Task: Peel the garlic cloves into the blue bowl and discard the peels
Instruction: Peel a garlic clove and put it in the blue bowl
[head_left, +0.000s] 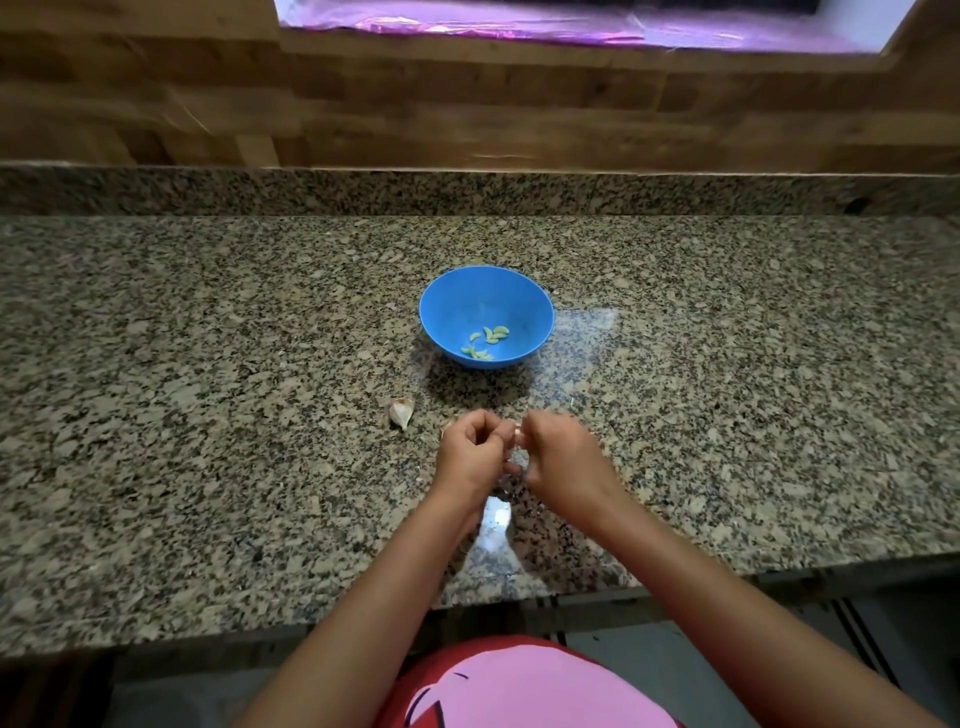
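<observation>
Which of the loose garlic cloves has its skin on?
The white, papery clove on the granite counter, left of the left hand; the peeled cloves lie in the blue bowl.

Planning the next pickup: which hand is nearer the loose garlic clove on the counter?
Left. The left hand is just right of the loose garlic clove; the right hand lies farther right.

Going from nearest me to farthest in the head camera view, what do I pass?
Pink shirt → left hand and right hand, level with each other, pinching a garlic clove → blue bowl holding peeled cloves → granite upstand → wooden wall → window.
</observation>
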